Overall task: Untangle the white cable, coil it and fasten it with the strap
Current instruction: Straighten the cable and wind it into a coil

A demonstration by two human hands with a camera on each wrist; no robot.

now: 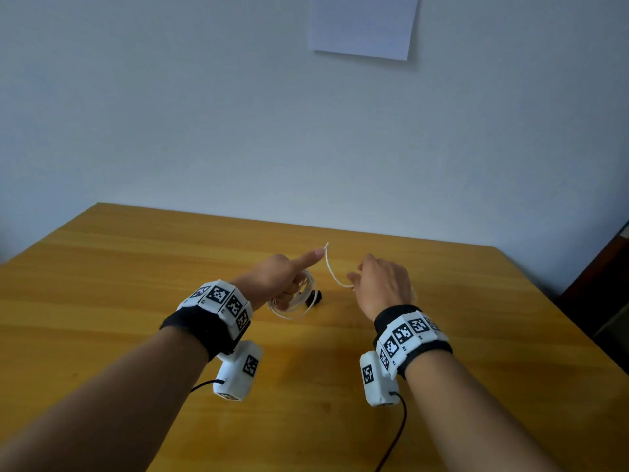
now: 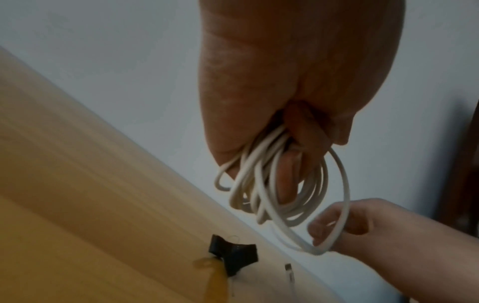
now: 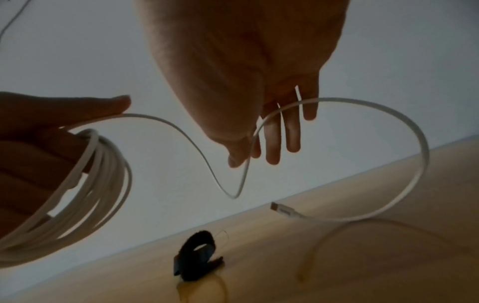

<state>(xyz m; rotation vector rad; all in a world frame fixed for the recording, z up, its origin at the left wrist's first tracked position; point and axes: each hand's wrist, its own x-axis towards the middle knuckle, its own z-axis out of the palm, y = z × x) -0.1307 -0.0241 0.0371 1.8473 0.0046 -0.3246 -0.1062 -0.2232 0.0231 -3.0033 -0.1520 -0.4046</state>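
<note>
My left hand hovers above the wooden table and grips a coil of white cable in its curled fingers, with the index finger pointing forward. In the left wrist view several loops of the coil hang from that fist. A free strand runs from the index fingertip down to my right hand, which pinches it between thumb and fingers. Past that hand the strand loops round to its connector, just above the table. The black strap lies rolled on the table between my hands.
The table's far edge meets a plain wall with a sheet of paper stuck on it. Dark furniture stands past the table's right edge. Black leads trail from my wrist cameras over the near part of the table.
</note>
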